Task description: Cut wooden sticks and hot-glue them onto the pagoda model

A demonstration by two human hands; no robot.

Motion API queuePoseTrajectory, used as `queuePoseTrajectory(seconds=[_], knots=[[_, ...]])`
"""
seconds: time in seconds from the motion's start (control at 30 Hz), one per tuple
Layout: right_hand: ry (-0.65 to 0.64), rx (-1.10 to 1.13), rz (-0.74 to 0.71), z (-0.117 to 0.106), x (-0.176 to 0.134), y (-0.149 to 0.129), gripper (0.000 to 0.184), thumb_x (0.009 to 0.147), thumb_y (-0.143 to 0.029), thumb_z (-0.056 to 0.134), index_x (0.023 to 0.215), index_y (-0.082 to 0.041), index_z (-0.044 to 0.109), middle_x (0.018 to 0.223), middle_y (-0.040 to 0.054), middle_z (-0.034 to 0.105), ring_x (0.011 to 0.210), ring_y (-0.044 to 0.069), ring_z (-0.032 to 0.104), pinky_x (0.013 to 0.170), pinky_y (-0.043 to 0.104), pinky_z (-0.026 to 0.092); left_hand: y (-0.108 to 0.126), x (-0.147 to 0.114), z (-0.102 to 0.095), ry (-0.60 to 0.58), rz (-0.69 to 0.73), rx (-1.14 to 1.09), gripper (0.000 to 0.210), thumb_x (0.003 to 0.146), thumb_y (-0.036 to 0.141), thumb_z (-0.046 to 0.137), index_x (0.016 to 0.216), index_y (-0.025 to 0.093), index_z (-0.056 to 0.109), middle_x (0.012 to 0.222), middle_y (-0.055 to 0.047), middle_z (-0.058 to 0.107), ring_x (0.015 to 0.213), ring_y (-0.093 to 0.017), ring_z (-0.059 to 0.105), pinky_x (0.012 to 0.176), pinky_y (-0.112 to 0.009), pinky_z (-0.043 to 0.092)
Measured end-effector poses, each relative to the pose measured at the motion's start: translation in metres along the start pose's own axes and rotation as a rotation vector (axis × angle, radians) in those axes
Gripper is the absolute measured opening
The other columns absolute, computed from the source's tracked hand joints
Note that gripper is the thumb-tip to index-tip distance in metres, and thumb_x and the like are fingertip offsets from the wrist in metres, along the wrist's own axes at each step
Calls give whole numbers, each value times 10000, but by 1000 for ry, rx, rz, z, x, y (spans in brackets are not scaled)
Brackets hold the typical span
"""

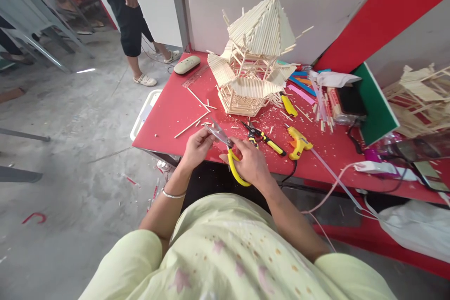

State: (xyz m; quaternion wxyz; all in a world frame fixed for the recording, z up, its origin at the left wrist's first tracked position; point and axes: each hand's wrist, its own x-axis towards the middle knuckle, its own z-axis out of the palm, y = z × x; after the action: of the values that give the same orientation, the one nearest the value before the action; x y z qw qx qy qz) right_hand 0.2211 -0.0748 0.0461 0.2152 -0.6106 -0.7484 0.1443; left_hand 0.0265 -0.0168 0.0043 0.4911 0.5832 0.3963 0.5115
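My right hand [250, 161] grips a pair of yellow-handled scissors [236, 168] over the table's front edge. The blades point up and to the left, slightly apart. By the blades, my left hand [198, 146] has its thumb and fingers pinched together; whatever is between them is too small to make out. Thin wooden sticks [191, 124] lie on the red tabletop just beyond my left hand. A pagoda-like model of wooden sticks [251, 86] stands behind my hands. Yellow-and-black pliers [269, 142] lie beyond my right hand.
To the right lie a yellow glue gun [298, 143] with its cord and a yellow utility knife [288, 105]. A spectacle case [187, 64] rests at the back left corner. Another stick model [418, 98] stands far right, past a green board [376, 108]. A person [130, 23] stands at the upper left.
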Motion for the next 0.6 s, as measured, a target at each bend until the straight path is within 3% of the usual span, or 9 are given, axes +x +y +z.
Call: queuePoseTrajectory(seconds=[0.3, 0.6], knots=[[-50, 100, -7, 12, 0, -1, 612, 923, -581, 617, 1400, -199, 586, 1029, 80, 710, 875, 207, 658, 795, 299, 491, 8, -6, -6, -17, -76, -49, 291, 914, 455, 678, 852, 175, 726, 749, -36, 645, 612, -110, 459, 579, -238, 373], [-82, 55, -3, 15, 0, -7, 549, 967, -576, 544, 1354, -192, 616, 1003, 76, 750, 839, 199, 681, 789, 285, 484, 6, -8, -10, -30, -66, -37, 270, 923, 414, 660, 812, 176, 720, 726, -28, 616, 646, -119, 473, 611, -237, 382]])
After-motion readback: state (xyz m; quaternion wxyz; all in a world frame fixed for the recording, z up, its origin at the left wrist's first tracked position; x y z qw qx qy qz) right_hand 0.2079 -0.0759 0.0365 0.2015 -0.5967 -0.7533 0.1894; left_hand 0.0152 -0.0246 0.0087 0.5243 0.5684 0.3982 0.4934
